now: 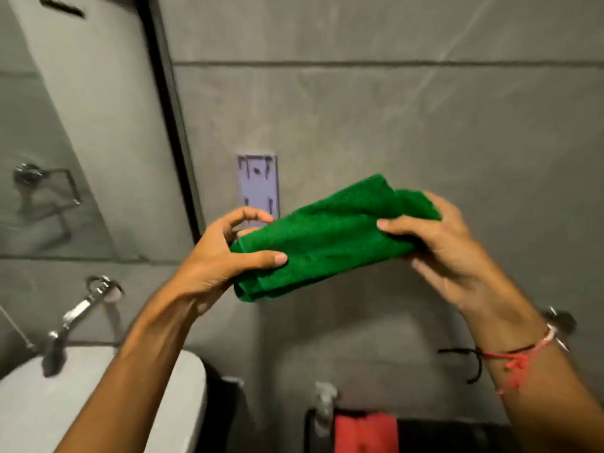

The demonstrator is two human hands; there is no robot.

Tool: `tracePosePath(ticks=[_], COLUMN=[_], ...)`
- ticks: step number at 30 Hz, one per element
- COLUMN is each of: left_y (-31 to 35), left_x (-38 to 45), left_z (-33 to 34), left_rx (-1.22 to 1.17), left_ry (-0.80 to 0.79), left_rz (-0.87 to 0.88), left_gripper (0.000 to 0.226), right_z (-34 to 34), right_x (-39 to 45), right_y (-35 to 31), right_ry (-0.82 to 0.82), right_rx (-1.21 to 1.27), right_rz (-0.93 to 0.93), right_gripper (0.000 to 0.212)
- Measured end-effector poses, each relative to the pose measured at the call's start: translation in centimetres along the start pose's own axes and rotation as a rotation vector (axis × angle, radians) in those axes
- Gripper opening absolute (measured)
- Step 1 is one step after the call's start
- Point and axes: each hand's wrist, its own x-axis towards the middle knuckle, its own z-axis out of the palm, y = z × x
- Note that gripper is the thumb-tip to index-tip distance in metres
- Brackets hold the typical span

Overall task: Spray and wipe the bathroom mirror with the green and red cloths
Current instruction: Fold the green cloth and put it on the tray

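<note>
A folded green cloth [330,237] is held in the air between both hands, in front of the grey tiled wall. My left hand [222,253] pinches its lower left end with thumb and fingers. My right hand [441,246] grips its upper right end. The mirror [65,125] with a dark frame fills the upper left and reflects a towel ring. A red cloth [364,433] lies at the bottom edge on something dark. Just left of it stands a spray bottle [323,407], only its grey trigger head showing.
A white basin [98,397] sits at the lower left under a chrome tap [78,315]. A pale purple wall plate [258,184] is mounted behind the green cloth. Thread bracelets circle my right wrist [519,354].
</note>
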Motion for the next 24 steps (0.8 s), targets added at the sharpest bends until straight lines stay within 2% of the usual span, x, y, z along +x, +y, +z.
tracePosePath(ticks=[3,5,7,8,11,13,15,18,21,24], left_y=[-8.0,-13.9,-19.3,-26.5,-31.8,-33.5,-38.3,-40.7,-42.6,-43.6], left_x=[-3.4,-6.8,-9.8,-11.8,-15.2,-16.1,-16.5,-18.2,-18.4,-18.0], left_z=[3.1,5.0,6.7,9.8,10.5,10.3,10.5,10.7,10.9,10.9], left_rx=[0.003,-0.026,-0.069,-0.083,-0.063,-0.054,0.003,0.092,0.215,0.372], left_ry=[0.003,0.042,0.066,0.077,0.220,0.266,0.326,0.363,0.305,0.190], left_rz=[-0.258,-0.453,-0.638,-0.794,-0.959,-0.985,-1.013,-1.001,-0.945,-0.982], left_gripper=[0.051,0.060,0.058,0.056,0.052,0.050,0.049,0.051,0.056,0.056], right_z=[-5.3,-8.4,-10.9,-15.0,-16.4,-15.7,-16.3,-15.9,-16.2,-16.7], right_x=[-5.3,-9.9,-13.9,-17.2,-20.6,-20.7,-20.1,-21.1,-21.2,-20.3], right_y=[8.5,13.9,18.9,24.6,30.5,32.7,37.4,39.3,40.6,41.3], right_ry=[0.183,0.266,0.331,0.373,0.479,0.502,0.519,0.580,0.586,0.520], right_rx=[-0.036,0.013,0.071,0.054,0.069,0.094,0.095,0.108,0.124,-0.099], right_rz=[0.281,0.467,0.630,0.767,0.980,1.035,1.126,1.222,1.266,1.275], right_gripper=[0.041,0.040,0.037,0.035,0.030,0.028,0.025,0.024,0.027,0.009])
